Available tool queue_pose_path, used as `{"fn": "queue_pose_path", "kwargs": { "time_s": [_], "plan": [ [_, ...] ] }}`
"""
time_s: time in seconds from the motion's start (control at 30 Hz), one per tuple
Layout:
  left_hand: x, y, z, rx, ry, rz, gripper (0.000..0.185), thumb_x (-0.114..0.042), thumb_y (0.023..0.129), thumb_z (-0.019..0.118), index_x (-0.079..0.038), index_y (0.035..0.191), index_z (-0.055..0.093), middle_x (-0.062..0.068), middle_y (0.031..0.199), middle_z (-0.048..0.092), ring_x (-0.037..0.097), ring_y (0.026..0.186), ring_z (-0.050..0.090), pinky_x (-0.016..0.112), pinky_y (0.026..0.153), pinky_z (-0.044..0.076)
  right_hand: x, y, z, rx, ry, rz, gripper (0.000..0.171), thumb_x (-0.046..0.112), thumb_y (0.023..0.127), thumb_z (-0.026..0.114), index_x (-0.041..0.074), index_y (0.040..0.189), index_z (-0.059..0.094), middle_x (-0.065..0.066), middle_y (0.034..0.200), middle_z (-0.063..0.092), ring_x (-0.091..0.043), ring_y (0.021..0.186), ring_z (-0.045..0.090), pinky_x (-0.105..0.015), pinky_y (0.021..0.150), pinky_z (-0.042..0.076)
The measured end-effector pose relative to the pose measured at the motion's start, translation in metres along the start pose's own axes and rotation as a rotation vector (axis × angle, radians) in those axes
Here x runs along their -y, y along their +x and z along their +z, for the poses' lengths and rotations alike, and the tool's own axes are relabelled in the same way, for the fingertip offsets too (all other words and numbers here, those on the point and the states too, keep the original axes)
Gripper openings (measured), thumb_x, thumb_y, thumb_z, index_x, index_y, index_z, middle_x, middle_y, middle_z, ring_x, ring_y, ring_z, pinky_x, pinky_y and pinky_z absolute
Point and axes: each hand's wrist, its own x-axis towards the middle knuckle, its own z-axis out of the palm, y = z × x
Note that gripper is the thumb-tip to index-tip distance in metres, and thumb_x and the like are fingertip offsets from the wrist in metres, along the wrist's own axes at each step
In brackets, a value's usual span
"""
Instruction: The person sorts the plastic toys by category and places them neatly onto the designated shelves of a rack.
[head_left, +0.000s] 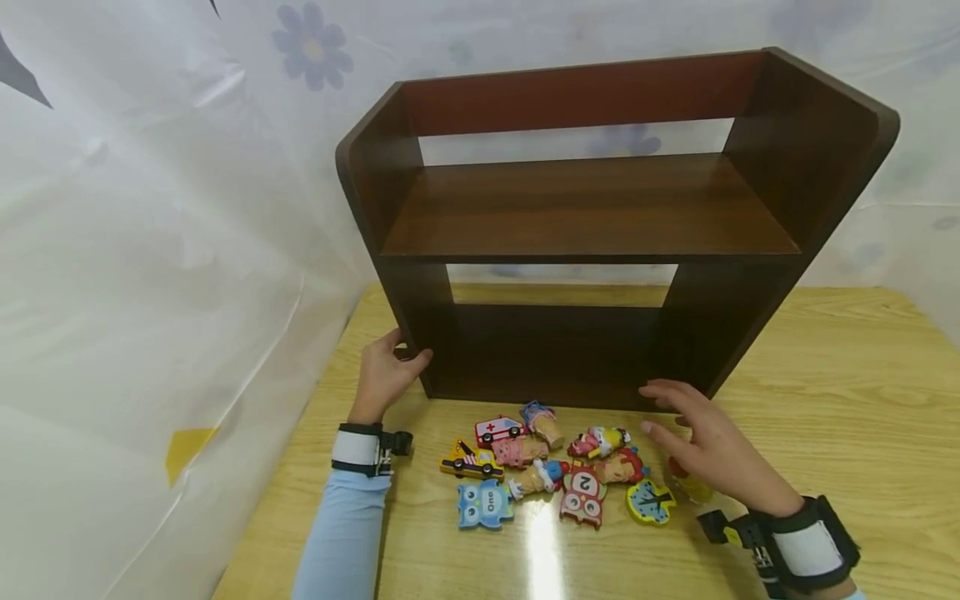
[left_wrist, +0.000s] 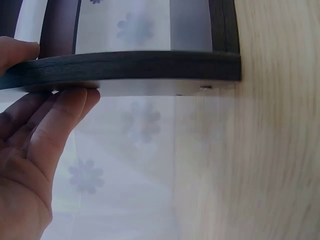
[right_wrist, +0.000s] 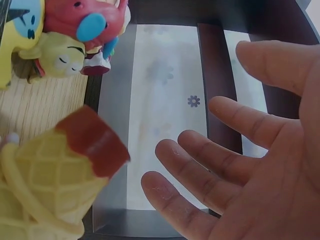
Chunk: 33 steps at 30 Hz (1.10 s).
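A dark brown wooden shelf unit (head_left: 592,208) stands on the light wooden table (head_left: 840,392). My left hand (head_left: 390,367) grips the lower front edge of its left side panel; in the left wrist view the thumb lies on one face of the panel (left_wrist: 140,67) and the fingers (left_wrist: 55,115) on the other. My right hand (head_left: 701,446) hovers open, fingers spread, by the shelf's lower right front. It holds nothing. A yellow waffle-cone toy (right_wrist: 55,175) with a red top lies just below the right hand (right_wrist: 235,160).
Several flat toys lie in front of the shelf: an ambulance (head_left: 497,430), a yellow taxi (head_left: 470,463), a blue owl (head_left: 484,503), a red car marked 2 (head_left: 583,495), a clock (head_left: 651,502). A white flowered curtain (head_left: 150,208) hangs left and behind.
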Motion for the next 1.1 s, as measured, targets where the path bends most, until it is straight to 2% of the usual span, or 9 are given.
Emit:
{"fn": "queue_pose_path", "kwargs": {
  "time_s": [0.27,0.47,0.63,0.8,0.87,0.9,1.0,1.1],
  "plan": [
    [0.004,0.001,0.002,-0.009,-0.089,-0.019,0.039,-0.018,0.084,0.075,-0.001,0.119,0.067,0.021,0.119,0.07,0.036,0.099,0.073,0.044,0.077,0.062,0.001,0.0,0.0,0.001,-0.015,-0.015,0.04,0.019,0.094,0.067,0.004,0.13,0.059,-0.019,0.133,0.058,-0.038,0.112,0.063,-0.051,0.078,0.058],
    [0.004,0.001,0.007,-0.028,-0.119,-0.006,0.035,-0.016,0.083,0.074,0.0,0.114,0.069,0.02,0.114,0.071,0.035,0.099,0.074,0.043,0.078,0.062,0.003,0.001,0.0,0.004,-0.007,-0.006,0.039,0.019,0.094,0.067,0.004,0.13,0.059,-0.019,0.134,0.058,-0.038,0.114,0.062,-0.053,0.08,0.058],
    [0.001,-0.005,0.01,-0.046,-0.126,0.003,0.033,-0.016,0.083,0.074,0.0,0.112,0.07,0.021,0.113,0.072,0.036,0.097,0.074,0.044,0.078,0.062,0.004,0.002,0.004,0.004,-0.001,-0.023,0.039,0.018,0.095,0.066,0.004,0.13,0.058,-0.019,0.134,0.058,-0.037,0.115,0.061,-0.053,0.082,0.057],
    [-0.001,-0.01,0.01,-0.035,-0.108,0.0,0.033,-0.017,0.084,0.074,-0.001,0.111,0.07,0.02,0.111,0.073,0.034,0.096,0.075,0.043,0.076,0.063,0.006,0.001,0.005,0.018,-0.004,-0.024,0.039,0.018,0.096,0.065,0.004,0.131,0.058,-0.018,0.134,0.058,-0.036,0.116,0.061,-0.052,0.083,0.057],
    [-0.002,-0.01,0.009,-0.042,-0.081,0.012,0.028,-0.019,0.083,0.074,-0.002,0.106,0.071,0.018,0.104,0.074,0.031,0.091,0.076,0.039,0.073,0.063,0.007,0.001,0.004,0.017,-0.008,-0.024,0.039,0.019,0.096,0.065,0.004,0.131,0.058,-0.018,0.134,0.058,-0.036,0.116,0.061,-0.052,0.083,0.057],
    [-0.003,-0.01,0.01,-0.048,-0.065,0.024,0.025,-0.019,0.083,0.074,-0.002,0.101,0.072,0.017,0.094,0.075,0.028,0.083,0.075,0.034,0.067,0.061,0.008,0.001,0.004,0.017,-0.011,-0.025,0.039,0.019,0.096,0.065,0.004,0.131,0.058,-0.018,0.134,0.058,-0.036,0.116,0.061,-0.053,0.084,0.057],
    [-0.005,-0.011,0.011,-0.072,-0.03,0.056,0.018,-0.019,0.082,0.074,-0.003,0.088,0.071,0.01,0.069,0.068,0.018,0.06,0.062,0.024,0.051,0.046,0.009,0.001,0.004,0.032,-0.01,-0.021,0.04,0.02,0.096,0.065,0.004,0.131,0.058,-0.018,0.134,0.058,-0.035,0.116,0.062,-0.053,0.085,0.056],
    [-0.006,-0.012,0.014,-0.082,-0.024,0.079,0.017,-0.019,0.081,0.075,-0.003,0.083,0.07,0.008,0.06,0.063,0.015,0.054,0.049,0.023,0.046,0.033,0.009,0.001,0.004,0.043,-0.013,-0.019,0.04,0.021,0.095,0.066,0.004,0.131,0.058,-0.019,0.134,0.058,-0.036,0.116,0.062,-0.054,0.087,0.056]
  ]
}}
